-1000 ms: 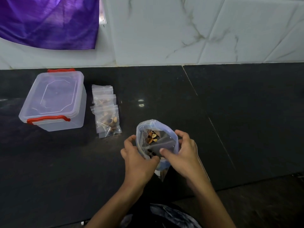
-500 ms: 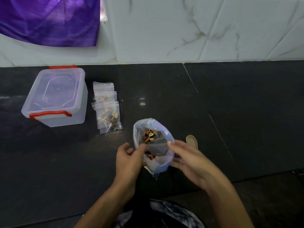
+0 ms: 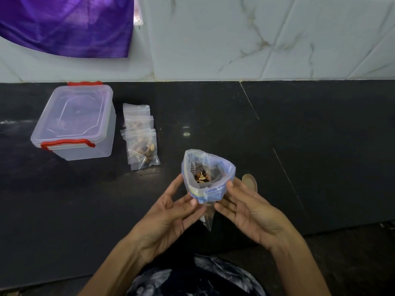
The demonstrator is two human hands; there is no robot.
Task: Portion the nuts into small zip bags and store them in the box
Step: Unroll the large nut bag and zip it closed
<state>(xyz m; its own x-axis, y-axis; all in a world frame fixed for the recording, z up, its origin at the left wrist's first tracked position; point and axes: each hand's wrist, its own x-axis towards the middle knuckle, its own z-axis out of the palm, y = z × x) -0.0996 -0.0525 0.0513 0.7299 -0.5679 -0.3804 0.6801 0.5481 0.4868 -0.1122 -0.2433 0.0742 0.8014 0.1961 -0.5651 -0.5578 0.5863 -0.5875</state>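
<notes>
Steadying open blue-rimmed plastic bag of nuts between left hand and right hand, fingers straight, touching sides; keep mouth upright; wooden spoon just beyond right fingertips.

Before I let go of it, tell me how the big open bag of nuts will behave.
The bag is thin, crinkled plastic, so it is probably floppy and will slump without support. Its mouth is open and rolled down, so tipping it would likely spill the nuts. Few nuts show inside, so it is probably light and easily knocked over.

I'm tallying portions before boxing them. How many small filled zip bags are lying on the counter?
3, overlapping in a row right of the closed box: far bag, middle bag, near bag. More could be hidden underneath.
</notes>
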